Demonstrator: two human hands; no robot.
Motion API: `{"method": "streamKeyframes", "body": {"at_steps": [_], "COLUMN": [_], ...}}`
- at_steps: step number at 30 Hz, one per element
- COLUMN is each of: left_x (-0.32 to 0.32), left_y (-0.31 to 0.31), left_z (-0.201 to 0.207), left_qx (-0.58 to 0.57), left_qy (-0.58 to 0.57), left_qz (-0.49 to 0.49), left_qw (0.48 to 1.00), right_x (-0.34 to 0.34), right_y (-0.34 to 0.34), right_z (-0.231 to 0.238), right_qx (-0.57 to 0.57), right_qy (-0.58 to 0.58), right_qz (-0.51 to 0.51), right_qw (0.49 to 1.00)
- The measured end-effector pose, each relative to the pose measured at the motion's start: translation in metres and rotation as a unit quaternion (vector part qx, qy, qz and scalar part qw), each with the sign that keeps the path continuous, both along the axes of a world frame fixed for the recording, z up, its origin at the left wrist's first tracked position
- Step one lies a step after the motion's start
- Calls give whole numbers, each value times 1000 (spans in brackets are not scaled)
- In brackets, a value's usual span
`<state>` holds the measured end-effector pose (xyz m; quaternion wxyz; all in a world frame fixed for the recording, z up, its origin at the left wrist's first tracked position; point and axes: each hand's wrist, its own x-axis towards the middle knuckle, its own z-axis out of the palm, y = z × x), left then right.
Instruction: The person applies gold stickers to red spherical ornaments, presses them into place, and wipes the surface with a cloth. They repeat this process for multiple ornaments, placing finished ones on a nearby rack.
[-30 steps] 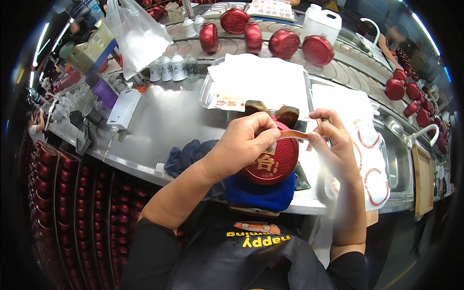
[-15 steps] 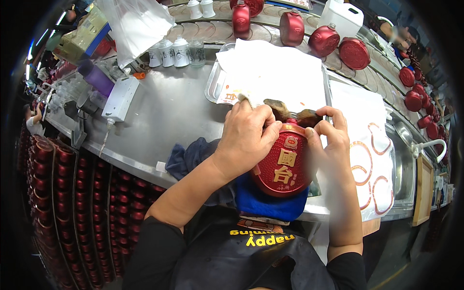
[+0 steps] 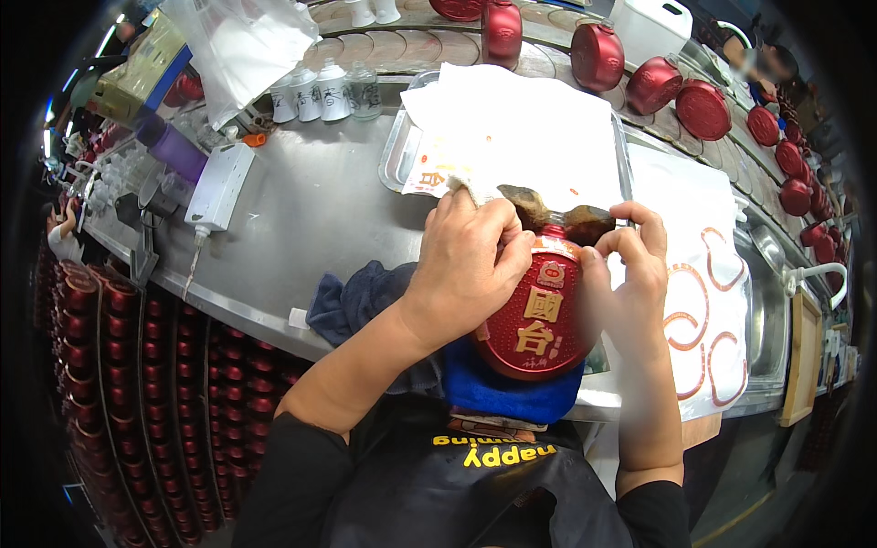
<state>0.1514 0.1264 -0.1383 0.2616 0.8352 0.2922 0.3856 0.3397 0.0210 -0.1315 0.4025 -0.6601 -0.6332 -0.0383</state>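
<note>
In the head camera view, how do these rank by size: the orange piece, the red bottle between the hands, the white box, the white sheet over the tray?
Largest to smallest, as they look:
1. White sheet
2. Red bottle
3. White box
4. Orange piece

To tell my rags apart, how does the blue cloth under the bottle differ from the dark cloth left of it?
The blue cloth is bright blue; the dark cloth is dull blue-grey. The blue cloth lies fairly flat under the red bottle; the dark cloth is bunched up. Both are fabric.
</note>
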Motion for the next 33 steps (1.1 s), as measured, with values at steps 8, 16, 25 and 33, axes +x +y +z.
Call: {"method": "streamKeyframes", "body": {"at_steps": [8, 16, 25, 33], "left_x": [0, 0, 2, 1], "left_y": [0, -1, -2, -2], "left_z": [1, 4, 4, 4], "left_qx": [2, -1, 5, 9], "left_qy": [-5, 12, 9, 24], "left_qz": [-6, -1, 0, 4], "left_qw": [1000, 1000, 1000, 1000], "right_x": [6, 7, 7, 7], "right_y": [-14, -17, -16, -15], "right_z": [-1, -3, -5, -4], "right_qx": [-18, -18, -1, -2], "right_qy": [-51, -62, -78, -90], "right_qz": [114, 116, 121, 123], "right_qw": [992, 991, 990, 988]}}
